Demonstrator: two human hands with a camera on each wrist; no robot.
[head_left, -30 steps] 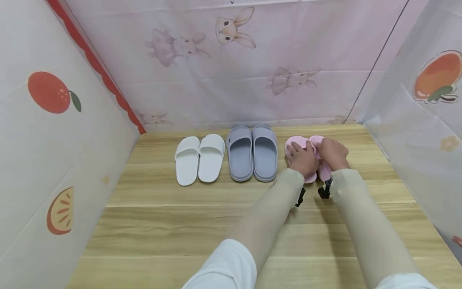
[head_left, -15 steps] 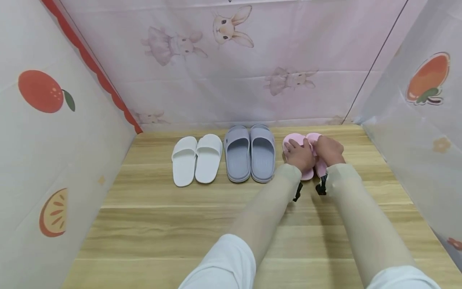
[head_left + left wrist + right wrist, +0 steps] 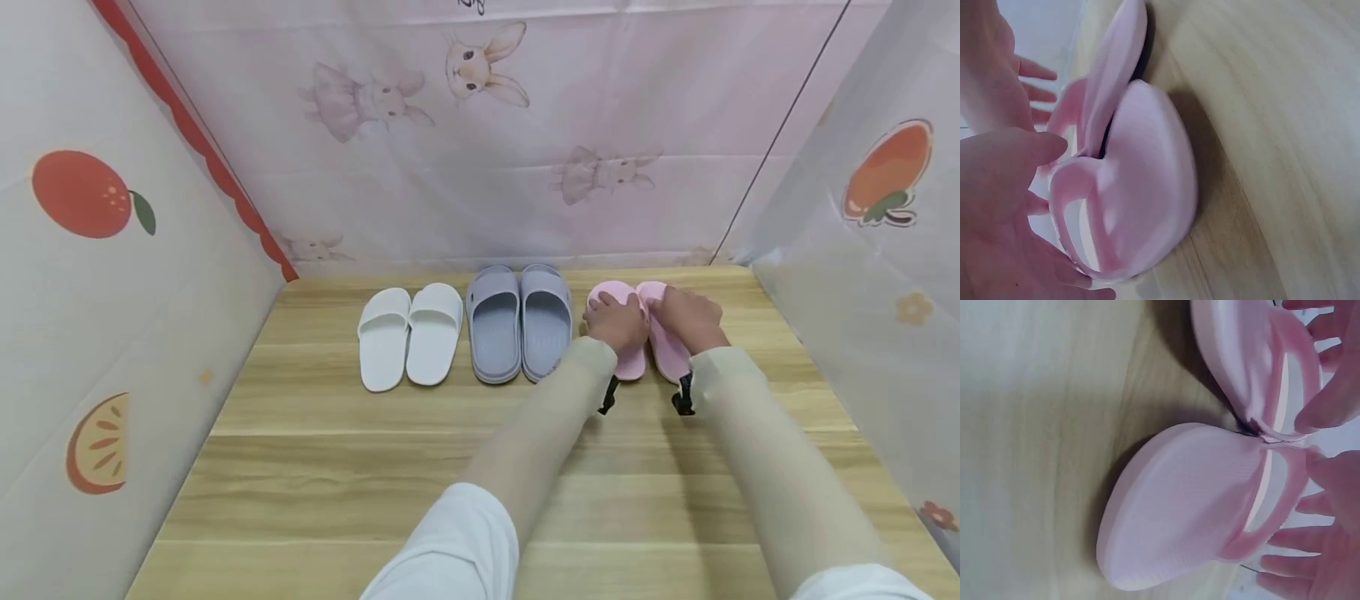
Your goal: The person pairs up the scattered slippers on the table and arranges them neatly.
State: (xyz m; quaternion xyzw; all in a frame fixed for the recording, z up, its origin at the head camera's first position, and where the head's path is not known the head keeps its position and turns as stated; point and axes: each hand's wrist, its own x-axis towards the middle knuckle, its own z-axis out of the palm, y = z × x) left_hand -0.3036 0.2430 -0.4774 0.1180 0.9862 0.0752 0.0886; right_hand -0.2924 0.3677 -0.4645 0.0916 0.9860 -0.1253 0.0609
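A pair of pink slippers stands side by side on the wood-grain floor, toes towards the back wall. My left hand [image 3: 617,323] lies over the strap of the left pink slipper [image 3: 1147,181], fingers spread. Over the right pink slipper [image 3: 1179,494] is my right hand [image 3: 688,318]. The right wrist view has its thumb at the inner end of the strap and its fingers extended along the outer side. Both thumbs come close together where the two straps meet. In the head view the hands hide most of the straps.
Left of the pink pair stand grey slippers [image 3: 495,337], then white slippers [image 3: 384,354]. A pink rabbit-print wall covering [image 3: 480,200] rises behind the row. Fruit-print coverings flank the wooden floor [image 3: 360,475] on the left and right.
The hands have moved slightly apart, left hand to the left and right hand to the right. More of the right pink slipper's heel shows between them. The white and grey pairs keep their places.
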